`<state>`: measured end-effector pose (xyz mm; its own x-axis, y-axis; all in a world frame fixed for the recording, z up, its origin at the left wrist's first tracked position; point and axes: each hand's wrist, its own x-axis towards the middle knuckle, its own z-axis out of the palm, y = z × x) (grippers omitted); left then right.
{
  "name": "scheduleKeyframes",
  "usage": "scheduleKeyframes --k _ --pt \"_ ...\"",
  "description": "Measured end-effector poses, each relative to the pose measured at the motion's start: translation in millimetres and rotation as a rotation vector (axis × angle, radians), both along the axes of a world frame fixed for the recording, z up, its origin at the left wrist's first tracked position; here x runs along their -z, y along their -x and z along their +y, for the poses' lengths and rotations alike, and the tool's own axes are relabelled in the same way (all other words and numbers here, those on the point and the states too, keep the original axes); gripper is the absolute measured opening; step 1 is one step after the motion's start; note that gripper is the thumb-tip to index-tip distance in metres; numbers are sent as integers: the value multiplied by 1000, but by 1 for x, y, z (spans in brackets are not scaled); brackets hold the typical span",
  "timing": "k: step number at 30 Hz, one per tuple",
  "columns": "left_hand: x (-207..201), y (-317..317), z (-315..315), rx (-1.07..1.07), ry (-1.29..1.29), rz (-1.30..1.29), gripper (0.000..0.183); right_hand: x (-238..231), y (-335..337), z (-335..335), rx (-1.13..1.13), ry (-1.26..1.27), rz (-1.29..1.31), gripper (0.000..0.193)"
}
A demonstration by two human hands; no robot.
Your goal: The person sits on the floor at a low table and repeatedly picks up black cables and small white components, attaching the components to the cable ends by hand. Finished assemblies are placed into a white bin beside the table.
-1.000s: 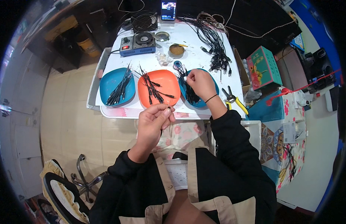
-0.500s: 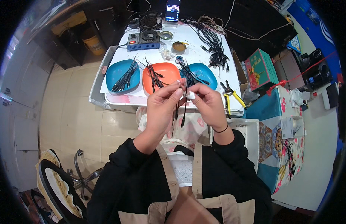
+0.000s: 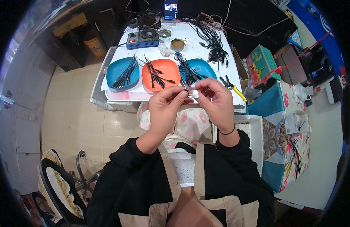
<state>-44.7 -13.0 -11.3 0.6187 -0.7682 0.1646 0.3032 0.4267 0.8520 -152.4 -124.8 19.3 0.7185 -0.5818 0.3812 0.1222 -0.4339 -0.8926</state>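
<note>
Both of my hands meet just past the table's front edge, fingertips almost touching. My left hand [image 3: 164, 109] pinches a thin black cable [image 3: 186, 90] between thumb and fingers; most of its length is hidden. Closed in a pinch from the other side, my right hand [image 3: 218, 104] works at the same wire ends. A white wrap [image 3: 195, 94] shows at its fingertips. Beyond the hands lie a blue tray [image 3: 113, 72], an orange tray [image 3: 148, 67] and a second blue tray [image 3: 207, 68], each with short black cables in it.
Wire strippers [image 3: 235, 90] with yellow handles rest at the table's right edge. Farther back are a small heating unit [image 3: 142, 42], a round tin [image 3: 177, 44], a pile of black cables [image 3: 216, 47] and an upright phone [image 3: 170, 10]. A white foam box [image 3: 254, 126] stands at right.
Both hands have come slightly lower and closer together at the wire ends. The cables that hung below my fingers no longer show there. The view has shifted slightly.
</note>
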Motion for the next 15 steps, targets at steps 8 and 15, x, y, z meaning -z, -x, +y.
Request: scheduleKeyframes --k 8,15 --pt "2 -5 0 186 21 206 15 15 -10 2 -139 -324 -146 8" --pt "7 -11 -2 360 17 448 13 34 -18 5 -213 -700 -269 10"
